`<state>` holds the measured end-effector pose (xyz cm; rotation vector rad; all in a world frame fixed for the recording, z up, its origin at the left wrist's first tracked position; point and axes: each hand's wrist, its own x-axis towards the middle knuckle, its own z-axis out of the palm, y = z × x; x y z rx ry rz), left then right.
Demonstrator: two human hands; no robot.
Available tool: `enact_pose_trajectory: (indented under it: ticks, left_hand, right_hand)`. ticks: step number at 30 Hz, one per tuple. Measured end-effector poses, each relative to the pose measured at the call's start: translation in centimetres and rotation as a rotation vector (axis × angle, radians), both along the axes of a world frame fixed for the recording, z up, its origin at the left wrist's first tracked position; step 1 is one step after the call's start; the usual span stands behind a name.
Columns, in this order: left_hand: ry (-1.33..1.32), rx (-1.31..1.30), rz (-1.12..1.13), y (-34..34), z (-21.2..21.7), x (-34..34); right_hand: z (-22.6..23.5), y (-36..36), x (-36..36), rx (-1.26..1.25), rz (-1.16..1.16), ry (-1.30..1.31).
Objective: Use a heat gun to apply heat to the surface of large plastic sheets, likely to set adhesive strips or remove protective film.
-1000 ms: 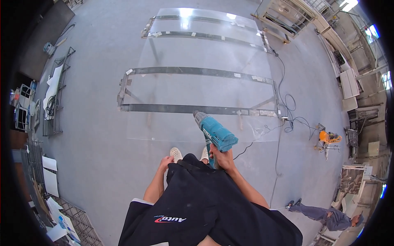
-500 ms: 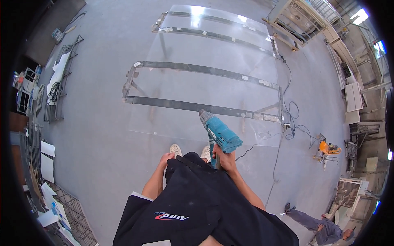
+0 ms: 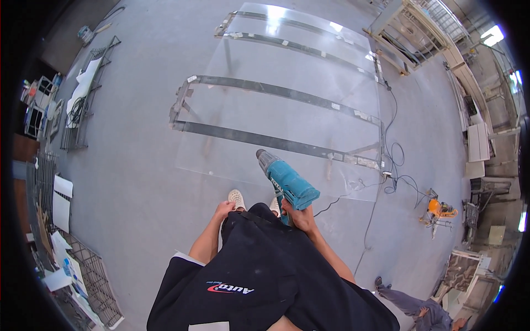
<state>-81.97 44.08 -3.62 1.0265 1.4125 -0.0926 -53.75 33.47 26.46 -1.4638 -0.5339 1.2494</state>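
Observation:
My right hand (image 3: 298,216) grips a teal heat gun (image 3: 291,185) by its handle, in front of my body. Its metal nozzle points forward and a little left, over the near part of a large clear plastic sheet (image 3: 248,160). Fingers curled, my left hand (image 3: 224,209) is at the edge of my dark shirt (image 3: 259,248), above my left shoe (image 3: 236,199); what it holds, if anything, is hidden. Dark metal frames (image 3: 248,137) with pale patches of tape or label lie under the clear sheet, which reaches past them toward me.
Black cables (image 3: 393,165) run along the sheet's right side. An orange power tool (image 3: 439,209) stands on the floor at right. At lower right is another person (image 3: 411,302). Metal racks (image 3: 88,99) line the left; a framed cabinet (image 3: 406,33) stands at far right.
The heat gun and my right hand have shifted slightly left, the nozzle swinging left. My left hand has hardly moved. The whole view has turned a little.

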Motion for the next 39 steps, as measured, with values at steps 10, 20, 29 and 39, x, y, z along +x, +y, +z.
enact_pose_trajectory:
  ticks: [10,20,29,39]
  left_hand:
    - [0.007,0.017,0.005,0.0,2.5,0.9]
    - [0.084,0.097,-0.006,-0.5,0.1,-0.2]
    - [0.053,0.097,-0.003,-0.6,0.3,0.3]
    - [0.099,0.101,-0.058,-0.2,0.4,0.6]
  right_hand:
    - [0.8,0.0,-0.2,0.02,0.141,-0.068]
    - [0.8,0.4,-0.3,0.015,0.185,-0.106]
    - [0.7,0.3,-0.1,-0.017,0.182,-0.129]
    - [-0.1,0.1,0.1,0.029,0.182,-0.231]
